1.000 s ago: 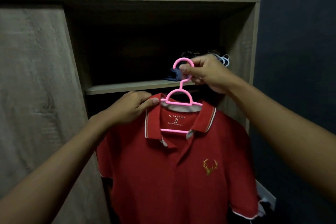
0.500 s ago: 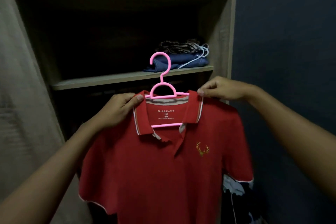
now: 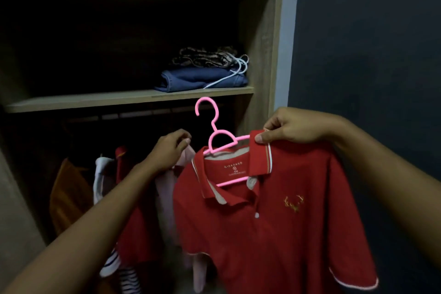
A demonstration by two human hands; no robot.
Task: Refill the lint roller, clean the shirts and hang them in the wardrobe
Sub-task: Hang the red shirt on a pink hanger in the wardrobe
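Left hand had let go of the collar it pinched half a second before; it now reached past the shirt to the pale pink garment hanging in the lower bay, fingers curled closed against its shoulder, apparently gripping or pushing it, exact hold hard to read in the dark. Judged as clearing a gap on the rail.

Right hand had moved from the hook a second ago to the collar, and stayed pinched, thumb over fingers, on the right collar tip of the red short-sleeved polo shirt with gold antler emblem, at the pink plastic hanger's arm. Whole weight of shirt and hanger now carried by that one pinch; hanger tipped, left end lower.

Shirt hung below and left of the right-hand grip, in front of the open wooden wardrobe, not yet on the rail. Hook free, pointing up just under the wooden shelf holding folded dark blue clothes. Dark rail faintly visible beneath shelf.

Other hung garments to the left: white one, orange one. Hanging step appeared close but not done
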